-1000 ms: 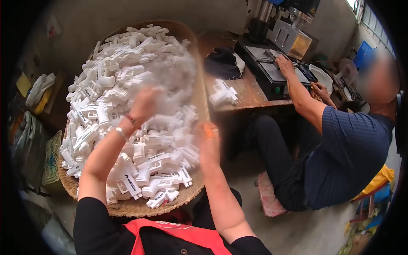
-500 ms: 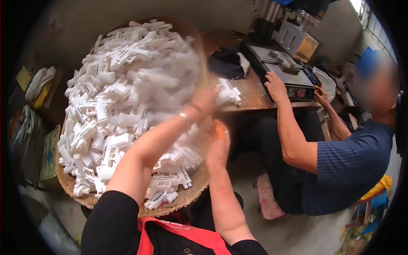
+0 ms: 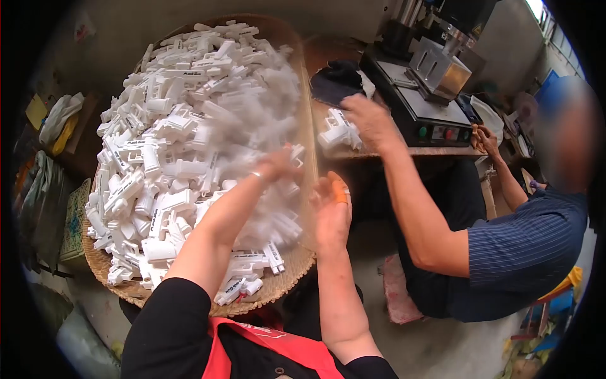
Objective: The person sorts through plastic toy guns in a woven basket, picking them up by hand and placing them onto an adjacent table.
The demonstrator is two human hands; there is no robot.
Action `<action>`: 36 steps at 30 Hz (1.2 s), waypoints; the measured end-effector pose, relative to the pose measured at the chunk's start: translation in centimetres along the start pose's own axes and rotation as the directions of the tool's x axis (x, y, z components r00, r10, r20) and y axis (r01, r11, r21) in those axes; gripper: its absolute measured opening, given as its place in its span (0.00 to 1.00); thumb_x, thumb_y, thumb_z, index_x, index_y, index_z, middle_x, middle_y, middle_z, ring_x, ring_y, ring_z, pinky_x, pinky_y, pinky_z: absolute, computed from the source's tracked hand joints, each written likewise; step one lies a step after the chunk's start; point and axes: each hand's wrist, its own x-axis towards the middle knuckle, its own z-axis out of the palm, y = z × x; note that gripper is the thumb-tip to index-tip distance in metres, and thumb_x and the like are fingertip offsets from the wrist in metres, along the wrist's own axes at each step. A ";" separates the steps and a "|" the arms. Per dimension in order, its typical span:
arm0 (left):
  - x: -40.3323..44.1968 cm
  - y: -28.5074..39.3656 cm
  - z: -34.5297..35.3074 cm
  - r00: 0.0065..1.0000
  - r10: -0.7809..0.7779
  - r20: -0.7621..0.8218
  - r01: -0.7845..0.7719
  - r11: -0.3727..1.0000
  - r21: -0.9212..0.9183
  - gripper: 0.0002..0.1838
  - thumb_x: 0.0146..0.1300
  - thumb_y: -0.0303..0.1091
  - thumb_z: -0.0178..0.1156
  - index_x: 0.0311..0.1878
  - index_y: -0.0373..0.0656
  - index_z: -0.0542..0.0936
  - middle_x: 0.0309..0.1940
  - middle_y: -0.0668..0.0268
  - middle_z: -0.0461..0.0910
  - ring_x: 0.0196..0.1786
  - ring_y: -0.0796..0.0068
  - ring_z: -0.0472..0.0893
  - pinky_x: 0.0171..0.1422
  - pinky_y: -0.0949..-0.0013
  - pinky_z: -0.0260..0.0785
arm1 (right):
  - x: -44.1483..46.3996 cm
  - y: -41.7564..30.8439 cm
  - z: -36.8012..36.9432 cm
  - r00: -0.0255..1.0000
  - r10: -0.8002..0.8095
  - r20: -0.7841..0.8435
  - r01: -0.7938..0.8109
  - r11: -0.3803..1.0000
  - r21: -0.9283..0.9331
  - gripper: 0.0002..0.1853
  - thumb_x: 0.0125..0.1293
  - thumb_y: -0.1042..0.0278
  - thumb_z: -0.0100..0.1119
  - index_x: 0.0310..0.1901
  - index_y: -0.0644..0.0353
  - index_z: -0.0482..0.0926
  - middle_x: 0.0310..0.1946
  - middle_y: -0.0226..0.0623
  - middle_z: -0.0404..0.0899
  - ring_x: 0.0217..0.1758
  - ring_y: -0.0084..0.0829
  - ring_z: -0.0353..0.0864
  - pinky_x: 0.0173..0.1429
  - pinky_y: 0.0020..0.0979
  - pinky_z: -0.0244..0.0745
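White plastic toy pistols (image 3: 158,208) with dark lettering lie heaped in a big round woven basket (image 3: 287,284). Over the heap's right side is my left hand (image 3: 279,165), smeared by motion. A white piece shows by its fingertips; I cannot tell if it is held. My right hand (image 3: 332,205), with orange wrapping on a finger, hovers just beyond the basket's right rim. Its fingers are loosely apart and nothing shows in them. More toy pistols (image 3: 341,131) sit together on the edge of the wooden table (image 3: 319,114), beneath a co-worker's hand (image 3: 371,120).
A bench press machine (image 3: 435,114) with a metal block over its bed stands on the table. Dark cloth (image 3: 334,82) lies beside it. The co-worker (image 3: 524,252) sits at right on a low padded stool (image 3: 401,290). Bags (image 3: 60,120) are stacked at far left.
My left hand has moved left, from beside the pistols on the table edge to over the heap. The co-worker's near hand has moved from the machine to above those pistols.
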 end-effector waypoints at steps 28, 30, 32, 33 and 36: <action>-21.9 -0.5 -8.3 0.889 0.190 -0.416 -0.332 0.894 -0.300 0.35 0.58 0.34 0.64 0.67 0.40 0.60 0.49 0.55 0.74 0.49 0.68 0.75 0.52 0.68 0.67 | -4.0 2.2 4.5 0.949 0.048 0.312 0.110 0.875 -0.471 0.20 0.68 0.47 0.49 0.41 0.60 0.73 0.27 0.33 0.76 0.24 0.24 0.79 0.23 0.20 0.71; -20.0 -0.9 -7.2 0.887 0.256 -0.385 -0.379 0.879 -0.289 0.35 0.59 0.36 0.63 0.67 0.39 0.60 0.49 0.55 0.74 0.49 0.68 0.75 0.52 0.68 0.67 | -3.8 2.5 3.7 0.957 -0.073 0.280 0.224 0.801 -0.555 0.17 0.68 0.51 0.50 0.39 0.59 0.72 0.24 0.29 0.75 0.21 0.22 0.77 0.22 0.19 0.69; -19.0 0.1 -6.6 0.884 0.306 -0.352 -0.429 0.830 -0.356 0.34 0.59 0.38 0.62 0.66 0.37 0.61 0.48 0.54 0.75 0.48 0.68 0.75 0.52 0.68 0.67 | -2.9 2.4 3.0 0.971 -0.105 0.214 0.200 0.848 -0.491 0.16 0.69 0.52 0.49 0.34 0.59 0.73 0.19 0.27 0.72 0.18 0.20 0.74 0.20 0.19 0.66; -18.0 0.4 -6.0 0.886 0.309 -0.345 -0.436 0.809 -0.394 0.34 0.59 0.39 0.62 0.66 0.37 0.61 0.48 0.53 0.75 0.48 0.67 0.76 0.52 0.67 0.67 | -2.9 2.1 2.8 0.977 -0.108 0.182 0.179 0.883 -0.435 0.17 0.69 0.53 0.49 0.33 0.59 0.73 0.17 0.27 0.71 0.17 0.20 0.73 0.20 0.19 0.65; -12.4 0.9 -2.6 0.908 0.314 -0.276 -0.399 0.849 -0.347 0.29 0.58 0.41 0.60 0.60 0.37 0.67 0.45 0.49 0.77 0.48 0.60 0.77 0.51 0.64 0.68 | -3.4 0.9 3.5 0.977 -0.211 0.015 0.210 0.956 -0.206 0.17 0.69 0.55 0.48 0.28 0.59 0.72 0.14 0.26 0.65 0.13 0.18 0.66 0.19 0.20 0.61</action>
